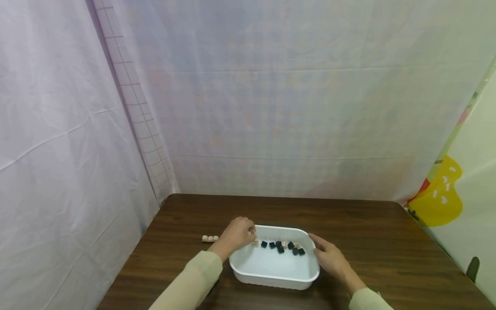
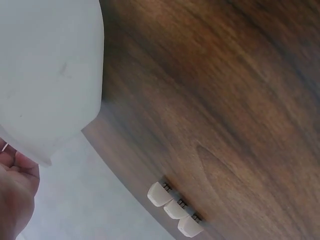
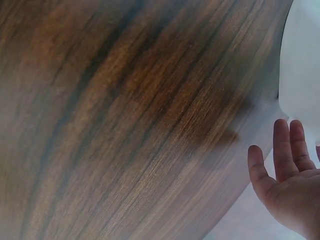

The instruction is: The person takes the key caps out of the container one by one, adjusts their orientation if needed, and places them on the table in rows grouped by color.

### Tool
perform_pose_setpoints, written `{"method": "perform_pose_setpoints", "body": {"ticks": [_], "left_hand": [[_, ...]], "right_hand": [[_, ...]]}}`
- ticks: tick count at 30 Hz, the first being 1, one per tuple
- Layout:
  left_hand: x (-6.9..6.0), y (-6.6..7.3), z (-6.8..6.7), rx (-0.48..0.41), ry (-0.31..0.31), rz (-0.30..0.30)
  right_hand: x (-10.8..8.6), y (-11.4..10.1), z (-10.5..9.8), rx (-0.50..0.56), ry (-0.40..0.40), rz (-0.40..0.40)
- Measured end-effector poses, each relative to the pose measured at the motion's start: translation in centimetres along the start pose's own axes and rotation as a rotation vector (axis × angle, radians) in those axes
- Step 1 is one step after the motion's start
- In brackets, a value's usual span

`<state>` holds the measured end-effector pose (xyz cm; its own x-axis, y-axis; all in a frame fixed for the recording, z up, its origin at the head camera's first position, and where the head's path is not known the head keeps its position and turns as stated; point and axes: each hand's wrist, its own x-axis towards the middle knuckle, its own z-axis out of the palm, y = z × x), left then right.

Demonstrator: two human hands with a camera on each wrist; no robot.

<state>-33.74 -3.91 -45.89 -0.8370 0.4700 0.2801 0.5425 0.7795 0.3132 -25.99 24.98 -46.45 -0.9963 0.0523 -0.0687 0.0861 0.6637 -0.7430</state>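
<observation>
A white basin (image 1: 276, 269) stands on the table with several dark keycaps (image 1: 280, 249) and a few beige keycaps (image 1: 256, 243) scattered along its far side. Over its far left rim my left hand (image 1: 237, 232) pinches a beige keycap (image 1: 252, 231), largely hidden by the fingers. My right hand (image 1: 330, 257) holds the basin's right rim, thumb at the rim and fingers along the outer wall; in the right wrist view those fingers (image 3: 283, 150) look nearly straight. Three beige keycaps (image 2: 175, 209) lie in a row on the table, left of the basin.
The dark wood-grain table (image 1: 182, 215) reaches back to a pale hanging cloth (image 1: 286, 129). White sheeting (image 1: 69, 150) hangs at the left, and a cloth with a yellow printed shape (image 1: 439, 193) hangs at the right.
</observation>
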Motion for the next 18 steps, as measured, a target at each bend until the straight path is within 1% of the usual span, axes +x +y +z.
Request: {"method": "perform_pose_setpoints", "body": {"ticks": [7,13,14,18], "left_hand": [[-0.14,0.17,-0.15,-0.061,-0.038,-0.045],[-0.28,0.31,-0.15,-0.142,-0.082,-0.106],[-0.32,0.3,-0.15,-0.156,-0.085,-0.115],[-0.37,0.15,-0.17,-0.203,-0.066,-0.115]], "right_hand": [[0.03,-0.22,0.03,-0.007,0.001,0.025],[0.02,-0.3,0.03,-0.012,0.0,0.044],[0.02,-0.28,0.04,-0.013,0.001,0.041],[-0.03,-0.3,0.01,-0.014,0.008,0.024]]}}
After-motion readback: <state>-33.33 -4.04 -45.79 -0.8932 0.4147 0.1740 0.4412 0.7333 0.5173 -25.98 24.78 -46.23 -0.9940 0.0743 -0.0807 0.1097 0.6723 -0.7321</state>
